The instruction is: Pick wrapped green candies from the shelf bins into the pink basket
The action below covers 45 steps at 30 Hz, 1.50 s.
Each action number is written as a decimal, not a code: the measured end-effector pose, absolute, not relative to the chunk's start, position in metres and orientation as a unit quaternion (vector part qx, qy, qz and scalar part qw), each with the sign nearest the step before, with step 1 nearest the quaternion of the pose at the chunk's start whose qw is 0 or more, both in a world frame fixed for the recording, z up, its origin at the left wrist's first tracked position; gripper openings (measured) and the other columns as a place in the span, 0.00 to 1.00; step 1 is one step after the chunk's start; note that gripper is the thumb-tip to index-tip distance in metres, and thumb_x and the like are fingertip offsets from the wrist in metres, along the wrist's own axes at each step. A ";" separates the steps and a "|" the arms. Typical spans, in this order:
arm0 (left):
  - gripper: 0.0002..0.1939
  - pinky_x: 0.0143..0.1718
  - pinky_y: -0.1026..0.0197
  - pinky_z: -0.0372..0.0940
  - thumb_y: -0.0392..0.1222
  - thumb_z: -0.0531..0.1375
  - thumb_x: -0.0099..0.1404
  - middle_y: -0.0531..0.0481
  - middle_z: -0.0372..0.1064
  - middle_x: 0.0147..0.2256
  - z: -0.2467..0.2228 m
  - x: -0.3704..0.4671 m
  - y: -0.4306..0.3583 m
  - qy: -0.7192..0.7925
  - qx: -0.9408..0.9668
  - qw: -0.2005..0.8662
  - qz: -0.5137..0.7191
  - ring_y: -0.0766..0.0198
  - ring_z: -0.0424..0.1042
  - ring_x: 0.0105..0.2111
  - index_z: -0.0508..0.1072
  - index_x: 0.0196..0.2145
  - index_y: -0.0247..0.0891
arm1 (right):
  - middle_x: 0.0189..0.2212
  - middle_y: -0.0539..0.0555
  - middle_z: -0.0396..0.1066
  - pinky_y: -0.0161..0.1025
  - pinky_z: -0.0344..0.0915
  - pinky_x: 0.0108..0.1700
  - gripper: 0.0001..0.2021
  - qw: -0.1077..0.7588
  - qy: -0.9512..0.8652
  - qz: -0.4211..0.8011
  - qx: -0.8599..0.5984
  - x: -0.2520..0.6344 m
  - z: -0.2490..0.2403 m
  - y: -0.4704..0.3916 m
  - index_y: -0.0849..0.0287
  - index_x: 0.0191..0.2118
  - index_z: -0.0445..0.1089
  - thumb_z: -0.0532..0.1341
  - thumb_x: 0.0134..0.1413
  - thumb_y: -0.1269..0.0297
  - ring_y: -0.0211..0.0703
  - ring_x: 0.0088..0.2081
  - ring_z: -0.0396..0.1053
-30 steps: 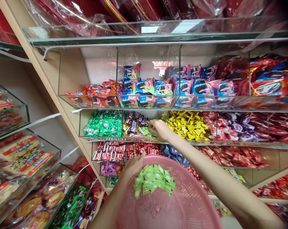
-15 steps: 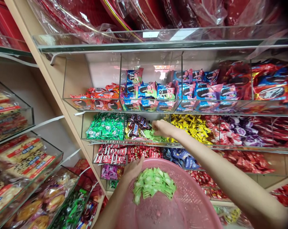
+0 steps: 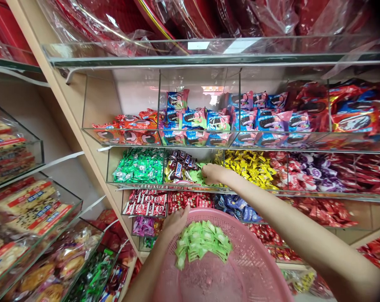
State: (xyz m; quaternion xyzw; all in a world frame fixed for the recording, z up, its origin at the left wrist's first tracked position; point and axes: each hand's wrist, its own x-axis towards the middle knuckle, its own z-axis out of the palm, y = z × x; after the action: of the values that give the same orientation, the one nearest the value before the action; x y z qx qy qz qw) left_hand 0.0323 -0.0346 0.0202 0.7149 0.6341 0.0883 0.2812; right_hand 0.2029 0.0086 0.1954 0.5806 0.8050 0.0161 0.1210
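My left hand (image 3: pixel 176 222) is closed on the left part of the rim of a pink perforated plastic basket (image 3: pixel 255 256), which tilts toward me. Inside it lies a heap of light-green wrapped candies (image 3: pixel 205 241). My right hand (image 3: pixel 213 173) reaches over the basket into a clear shelf bin, its fingers curled down among loose green-wrapped candies (image 3: pixel 196 176). Its fingertips are hidden, so what they pinch does not show. Just left of that hand, in the same bin, are brown Snickers bars (image 3: pixel 179 170).
Yellow-wrapped candies (image 3: pixel 248 167) fill the bin to the right, and green-and-white ones (image 3: pixel 139 165) the bin to the left. Packaged cookies (image 3: pixel 188 118) stand one shelf up. A clear shelf lip (image 3: pixel 177 187) runs below my right wrist. Slanted wooden upright (image 3: pixel 64 117) at left.
My right hand has dipped slightly lower into the green candies, with its fingers tucked further down. My left hand and the basket have stayed in place.
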 end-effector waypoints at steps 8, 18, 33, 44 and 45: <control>0.37 0.51 0.51 0.59 0.66 0.33 0.63 0.48 0.66 0.54 0.022 0.030 -0.035 0.635 0.714 0.282 0.088 0.50 0.65 0.53 0.70 0.51 0.47 | 0.35 0.59 0.75 0.34 0.65 0.32 0.10 0.140 0.806 0.004 0.575 0.203 0.199 0.013 0.63 0.35 0.75 0.63 0.43 0.72 0.47 0.38 0.72; 0.37 0.51 0.53 0.60 0.66 0.33 0.63 0.50 0.68 0.53 0.016 0.029 -0.029 0.640 0.711 0.273 0.097 0.53 0.65 0.54 0.70 0.51 0.48 | 0.34 0.60 0.75 0.33 0.65 0.32 0.11 0.137 0.801 0.003 0.582 0.200 0.197 0.016 0.65 0.36 0.75 0.65 0.42 0.72 0.45 0.37 0.73; 0.36 0.51 0.52 0.59 0.66 0.35 0.63 0.48 0.68 0.52 0.020 0.027 -0.031 0.636 0.709 0.288 0.100 0.51 0.66 0.52 0.70 0.50 0.47 | 0.38 0.63 0.74 0.35 0.66 0.35 0.15 0.158 0.791 -0.015 0.591 0.196 0.201 0.016 0.70 0.40 0.74 0.65 0.43 0.72 0.48 0.40 0.72; 0.36 0.49 0.51 0.60 0.68 0.38 0.61 0.45 0.71 0.49 0.019 0.027 -0.033 0.642 0.695 0.299 0.125 0.49 0.67 0.51 0.73 0.46 0.44 | 0.40 0.61 0.73 0.34 0.65 0.38 0.20 0.056 0.789 -0.051 0.610 0.199 0.222 0.031 0.66 0.44 0.71 0.66 0.46 0.59 0.48 0.43 0.70; 0.36 0.49 0.51 0.60 0.68 0.38 0.62 0.46 0.71 0.49 0.018 0.027 -0.033 0.642 0.696 0.296 0.125 0.49 0.67 0.50 0.73 0.46 0.44 | 0.40 0.60 0.73 0.34 0.65 0.38 0.20 0.049 0.784 -0.059 0.616 0.196 0.219 0.032 0.66 0.44 0.71 0.65 0.46 0.59 0.48 0.43 0.70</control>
State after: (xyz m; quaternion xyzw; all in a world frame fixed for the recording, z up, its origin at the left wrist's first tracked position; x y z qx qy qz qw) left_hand 0.0272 -0.0334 0.0182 0.6961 0.6419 0.1248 0.2964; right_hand 0.1957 0.0325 0.2186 0.6163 0.7838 -0.0593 0.0491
